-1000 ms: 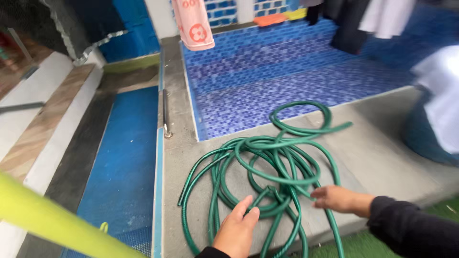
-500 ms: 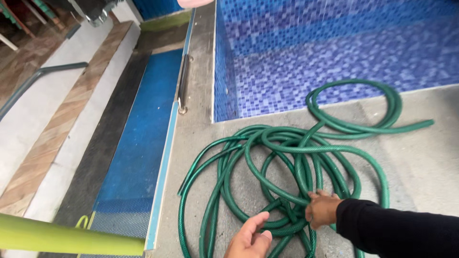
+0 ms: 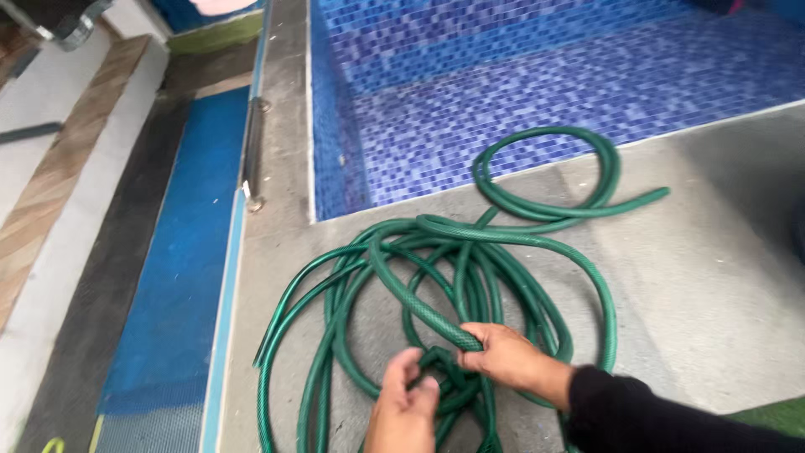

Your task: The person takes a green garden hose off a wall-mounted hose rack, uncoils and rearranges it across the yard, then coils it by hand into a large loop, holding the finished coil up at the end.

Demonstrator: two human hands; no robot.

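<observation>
Cut off: the left hand [image 3: 404, 411] runs off the bottom edge at the wrist; the right forearm leaves the frame lower right in a black sleeve [image 3: 646, 415].
Hidden: the knot of loops under both hands covers itself, so which strand leads where cannot be told.
Hose: a green garden hose [image 3: 537, 243], ribbed with a fine braided weave, lies in loose overlapping coils on the grey concrete ledge [image 3: 713, 285]; one smaller loop reaches the edge of the pool, and a free end points right.
Right hand: the right hand [image 3: 501, 352] is clenched around one strand, lifting it off the pile in a raised arc.
Left hand: fingers curled into the tangle just beside the right hand; it seems to pinch a strand, though the grip is partly masked.
Pool: a basin [image 3: 537, 92] lined with small blue and violet mosaic tiles, stepped, seemingly dry.
Left side: a blue textured mat [image 3: 180, 285], a metal bar [image 3: 251, 155] along the concrete rim, then pale and wood-toned steps [image 3: 50, 184].
Corner: a patch of green turf [image 3: 776, 415], lower right.
</observation>
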